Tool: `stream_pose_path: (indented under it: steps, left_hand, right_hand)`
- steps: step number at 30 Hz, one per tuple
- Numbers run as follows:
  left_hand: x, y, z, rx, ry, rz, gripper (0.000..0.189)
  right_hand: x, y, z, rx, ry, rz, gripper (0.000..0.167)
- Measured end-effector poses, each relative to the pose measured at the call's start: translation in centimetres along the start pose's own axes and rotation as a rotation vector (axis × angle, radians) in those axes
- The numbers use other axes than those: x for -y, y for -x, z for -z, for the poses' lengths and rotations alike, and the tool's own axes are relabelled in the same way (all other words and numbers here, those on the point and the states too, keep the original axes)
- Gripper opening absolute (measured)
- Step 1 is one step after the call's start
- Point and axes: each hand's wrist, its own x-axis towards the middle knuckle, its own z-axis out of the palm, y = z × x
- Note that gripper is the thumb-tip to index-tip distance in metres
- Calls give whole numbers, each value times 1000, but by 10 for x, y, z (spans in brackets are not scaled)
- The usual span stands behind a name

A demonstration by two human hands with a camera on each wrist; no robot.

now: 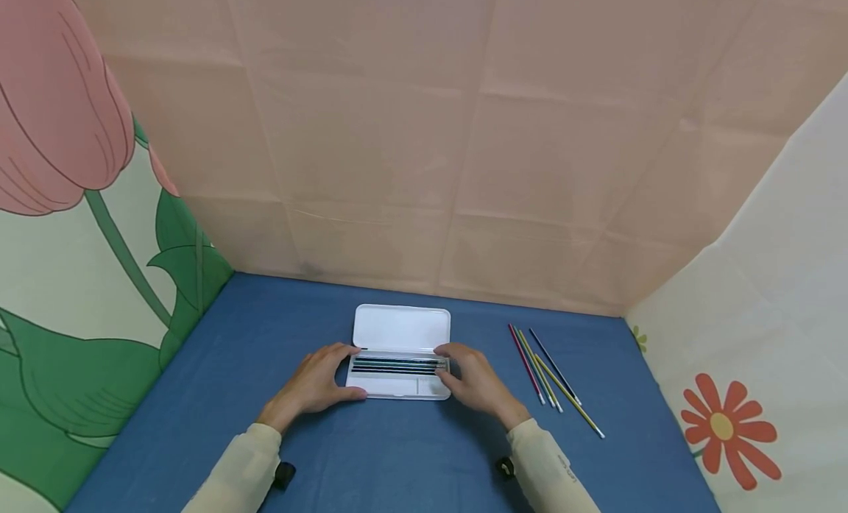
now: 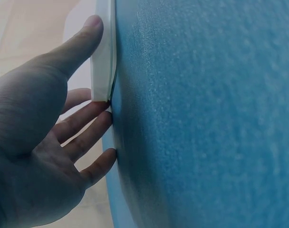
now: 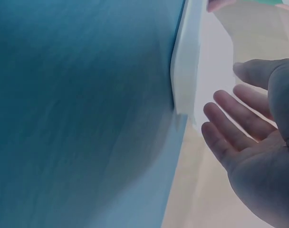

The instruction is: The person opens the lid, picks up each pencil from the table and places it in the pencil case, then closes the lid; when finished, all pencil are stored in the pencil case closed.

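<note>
A white pencil case [image 1: 397,386] lies on the blue table with its lid [image 1: 402,327] raised toward the back. Several dark pencils [image 1: 391,365] lie lengthwise inside it. My left hand [image 1: 322,377] holds the case's left end, thumb along the front wall [image 2: 102,71] and fingers at the side and back corner. At the right end, my right hand [image 1: 478,380] hovers with fingers loosely spread; the right wrist view has its fingertips [image 3: 208,109] beside the case, with nothing in the palm.
To the right of the case, several loose pencils [image 1: 530,362] in red, green, yellow and dark blue lie slanted on the blue cloth [image 1: 391,454]. A beige curtain [image 1: 424,167] stands behind the table, with printed panels at both sides.
</note>
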Motion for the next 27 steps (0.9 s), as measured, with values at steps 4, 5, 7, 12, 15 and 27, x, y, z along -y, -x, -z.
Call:
stream_pose_path:
  steps: [4,5,7,12,15,27]
  left_hand:
    - [0,0,0,2,1,1,88]
    - [0,0,0,2,2,2,88]
    - [0,0,0,2,2,1,88]
    - [1,0,0,1,2,1,88]
    - [1,0,0,3,2,2,88]
    - [-2,1,2,10,1,11,89]
  right_hand:
    - [-7,13,7,-30,26,-17,36]
    - [-9,16,10,-34,25,-28,37]
    - [-12,23,13,-38,30,-50,38]
    - [-21,38,23,-62,56,-87,42]
    - [-28,47,28,-82,82,-103,44]
    - [-61,74,46,-163,192,-159,49]
